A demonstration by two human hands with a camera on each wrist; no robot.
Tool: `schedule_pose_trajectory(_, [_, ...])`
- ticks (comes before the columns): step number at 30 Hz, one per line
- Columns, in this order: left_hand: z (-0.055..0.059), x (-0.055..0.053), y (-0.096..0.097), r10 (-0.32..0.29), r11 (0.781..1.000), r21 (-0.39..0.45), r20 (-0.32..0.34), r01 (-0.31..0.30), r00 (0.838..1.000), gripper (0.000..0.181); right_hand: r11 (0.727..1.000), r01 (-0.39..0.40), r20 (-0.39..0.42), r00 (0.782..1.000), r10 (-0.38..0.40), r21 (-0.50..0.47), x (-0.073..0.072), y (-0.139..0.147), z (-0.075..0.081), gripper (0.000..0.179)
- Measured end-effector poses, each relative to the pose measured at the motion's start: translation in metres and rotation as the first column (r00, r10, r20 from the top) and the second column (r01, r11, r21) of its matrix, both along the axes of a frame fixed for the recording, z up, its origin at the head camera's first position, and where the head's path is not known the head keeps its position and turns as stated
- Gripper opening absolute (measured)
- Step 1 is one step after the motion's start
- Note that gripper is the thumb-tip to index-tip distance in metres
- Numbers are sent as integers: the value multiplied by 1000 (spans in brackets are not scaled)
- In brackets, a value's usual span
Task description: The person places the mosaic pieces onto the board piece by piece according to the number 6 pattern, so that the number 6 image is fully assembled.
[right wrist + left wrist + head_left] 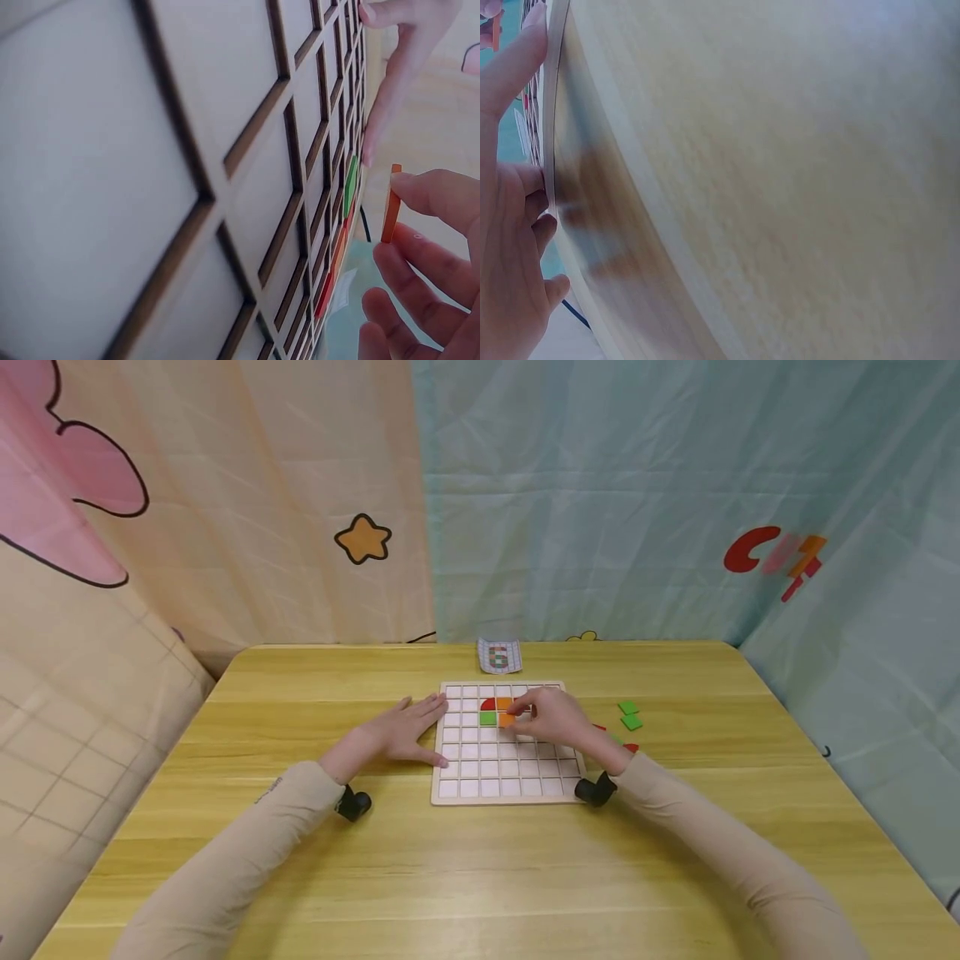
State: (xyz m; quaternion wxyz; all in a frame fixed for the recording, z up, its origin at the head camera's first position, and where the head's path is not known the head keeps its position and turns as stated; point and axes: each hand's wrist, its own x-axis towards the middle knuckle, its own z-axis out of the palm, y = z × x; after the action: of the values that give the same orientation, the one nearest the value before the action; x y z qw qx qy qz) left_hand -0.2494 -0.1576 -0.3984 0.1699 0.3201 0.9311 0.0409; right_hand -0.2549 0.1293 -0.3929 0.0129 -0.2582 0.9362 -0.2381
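A white grid board [468,768] with a wooden frame lies on the table. My left hand [405,731] rests at its left edge, fingers spread, with thumb and fingertips touching the frame. Above the grid, my right hand [555,714] pinches a thin orange square tile [391,206] between thumb and fingers. Set in the board's upper part are a red rounded tile [488,704], an orange tile [504,702] and a green square tile [488,718]. Part of the board's upper right is hidden behind the right hand.
Two green tiles [632,722] lie on the table to the board's right. Red pieces [631,747] show partly from behind the right wrist. Behind the board lies a small printed pattern card [498,656]. Curtains [600,510] hang beyond the table's far edge.
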Motion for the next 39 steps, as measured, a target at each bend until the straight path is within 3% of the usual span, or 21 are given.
schedule_pose_trajectory(10, [1, 0, 2, 2, 1000, -2, 7, -2, 1000, 105, 1000, 17, 76, 997, -17, -10, -1, -15, -4, 30])
schedule_pose_trajectory(39, [0, 1, 0, 1, 1000, 0, 2, -1, 1000, 106, 995, 67, 166, 983, -79, 75, 0, -34, -7, 24])
